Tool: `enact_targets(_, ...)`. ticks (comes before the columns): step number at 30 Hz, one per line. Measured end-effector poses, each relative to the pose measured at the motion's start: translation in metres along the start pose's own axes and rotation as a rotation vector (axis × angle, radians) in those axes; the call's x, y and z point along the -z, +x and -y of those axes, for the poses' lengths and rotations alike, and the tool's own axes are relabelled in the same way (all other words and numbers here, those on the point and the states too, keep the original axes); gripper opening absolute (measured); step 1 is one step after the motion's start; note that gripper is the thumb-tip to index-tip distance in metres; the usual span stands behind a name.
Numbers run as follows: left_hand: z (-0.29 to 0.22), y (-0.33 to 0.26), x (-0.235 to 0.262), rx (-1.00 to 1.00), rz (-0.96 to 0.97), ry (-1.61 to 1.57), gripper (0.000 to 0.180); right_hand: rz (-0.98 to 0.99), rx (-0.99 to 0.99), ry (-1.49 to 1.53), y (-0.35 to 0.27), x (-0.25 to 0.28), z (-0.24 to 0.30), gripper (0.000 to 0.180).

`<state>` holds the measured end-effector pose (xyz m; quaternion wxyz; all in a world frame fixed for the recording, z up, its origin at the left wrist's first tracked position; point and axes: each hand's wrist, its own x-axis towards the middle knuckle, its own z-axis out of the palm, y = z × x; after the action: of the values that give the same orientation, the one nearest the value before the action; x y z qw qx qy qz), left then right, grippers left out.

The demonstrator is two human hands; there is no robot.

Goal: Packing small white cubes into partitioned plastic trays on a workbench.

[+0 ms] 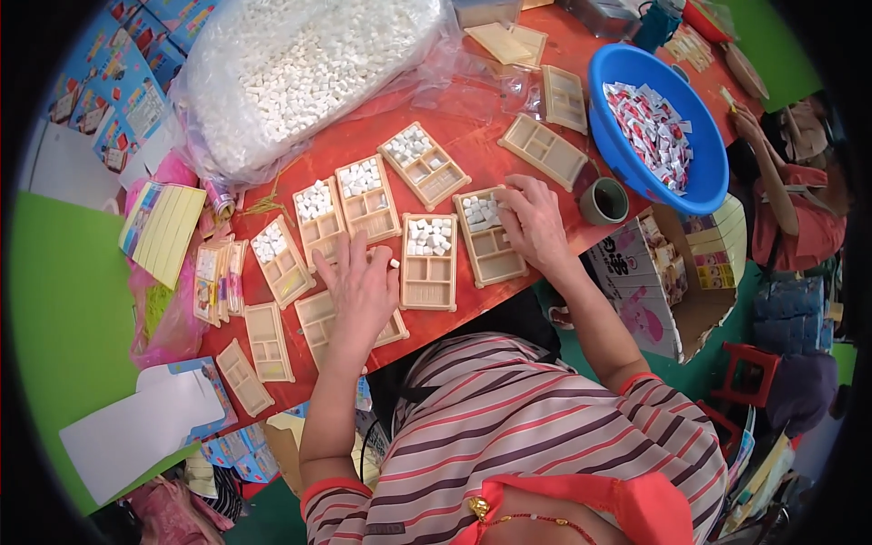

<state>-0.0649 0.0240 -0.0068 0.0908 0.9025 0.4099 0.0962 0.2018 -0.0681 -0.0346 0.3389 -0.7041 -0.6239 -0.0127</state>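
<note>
Several light wooden-coloured compartment trays lie on the red table, many with small white cubes in their large compartment. My left hand hovers over the left-middle trays, its long fingers stretched forward. At its thumb and index tips is one white cube. Partly under that hand lies a tray whose visible compartments hold no cubes. My right hand bends over the right edge of a part-filled tray, fingertips down by its cubes; whatever they pinch is hidden. Between the hands stands a filled tray.
A big clear bag of white cubes lies at the back. Right of the trays are a blue basin of small packets and a dark cup. Stacked packed trays stand left. A cardboard box stands right; another person's hand shows beyond.
</note>
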Motion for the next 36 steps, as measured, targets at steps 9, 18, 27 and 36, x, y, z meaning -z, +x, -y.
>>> enact_targets(9,0.0,0.004,-0.014,-0.044,-0.154,0.002,0.011,-0.024,0.014,0.014,-0.012,0.005,0.004,0.024)
enact_targets(18,-0.036,0.02,-0.031,-0.185,-0.159,-0.073,0.017,-0.019,-0.008,0.045,-0.017,-0.002,0.005,0.021)
enact_targets(27,-0.048,0.018,-0.032,-0.183,-0.188,-0.1,0.036,-0.032,-0.02,-0.013,-0.024,0.004,0.001,0.022)
enact_targets(36,-0.082,0.006,-0.047,-0.447,-0.122,-0.084,0.018,-0.045,0.074,-0.108,-0.006,-0.01,0.001,0.018)
